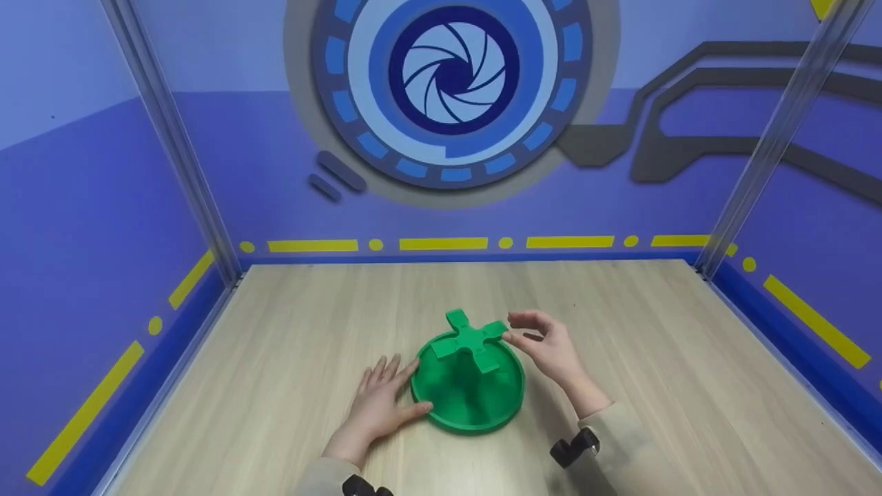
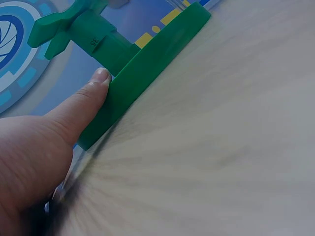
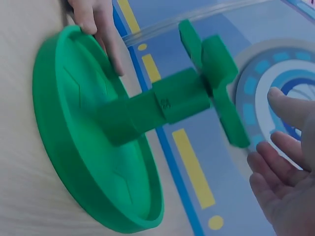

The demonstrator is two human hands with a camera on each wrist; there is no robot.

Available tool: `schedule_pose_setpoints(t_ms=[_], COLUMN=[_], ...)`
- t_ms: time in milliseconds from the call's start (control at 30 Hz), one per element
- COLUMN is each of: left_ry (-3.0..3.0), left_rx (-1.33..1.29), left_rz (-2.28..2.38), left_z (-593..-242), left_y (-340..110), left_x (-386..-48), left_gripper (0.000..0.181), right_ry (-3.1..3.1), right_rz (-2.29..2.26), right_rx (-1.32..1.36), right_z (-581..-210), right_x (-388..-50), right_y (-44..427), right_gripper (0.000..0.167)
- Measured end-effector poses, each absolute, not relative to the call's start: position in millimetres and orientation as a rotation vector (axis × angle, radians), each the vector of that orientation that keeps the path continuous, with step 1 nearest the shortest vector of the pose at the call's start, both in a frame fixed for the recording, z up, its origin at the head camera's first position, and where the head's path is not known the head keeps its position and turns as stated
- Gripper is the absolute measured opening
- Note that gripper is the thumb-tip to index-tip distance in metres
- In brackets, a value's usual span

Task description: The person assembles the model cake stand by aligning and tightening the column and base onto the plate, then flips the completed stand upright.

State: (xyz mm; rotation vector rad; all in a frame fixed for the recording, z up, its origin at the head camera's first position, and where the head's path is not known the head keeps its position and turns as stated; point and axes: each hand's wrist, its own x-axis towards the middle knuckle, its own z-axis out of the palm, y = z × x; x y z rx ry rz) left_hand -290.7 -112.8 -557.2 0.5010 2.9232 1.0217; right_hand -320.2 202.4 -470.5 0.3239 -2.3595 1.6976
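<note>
A round green dish with a raised rim [image 1: 467, 428] stands on the table. From its middle rises a stepped green post [image 3: 162, 103], marked with small digits, topped by a four-armed green cross [image 1: 471, 339]. My left hand [image 1: 377, 412] lies at the dish's left side, fingers spread and fairly straight. Its thumb [image 2: 81, 110] touches the rim in the left wrist view. Beside the cross's right arm is my right hand [image 1: 551, 348], its fingers loosely bent. The right wrist view shows a gap between those fingers [image 3: 275, 167] and the cross, with nothing held.
The pale wood-grain table [image 1: 289, 331] extends around the dish. Blue printed panels [image 1: 262, 165] stand behind and at both sides, with metal posts [image 1: 172, 138] at the corners.
</note>
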Motion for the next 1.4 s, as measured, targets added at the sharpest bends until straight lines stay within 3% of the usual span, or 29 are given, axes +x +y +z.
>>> schedule_pose_setpoints(t_ms=[500,1400], left_ry=[2.927,2.924], left_rx=[0.491,0.489], left_rz=[1.011,1.015], left_z=[-558,-557], left_y=[-112,-111], left_x=[-292,-291], left_gripper=[0.091,0.093], right_ry=[-2.471,-2.554], right_rz=[1.879,1.891], right_rx=[0.667,0.690], right_z=[-492,-492], right_x=[-342,-329], right_y=[216,226], right_gripper=[0.047,0.044])
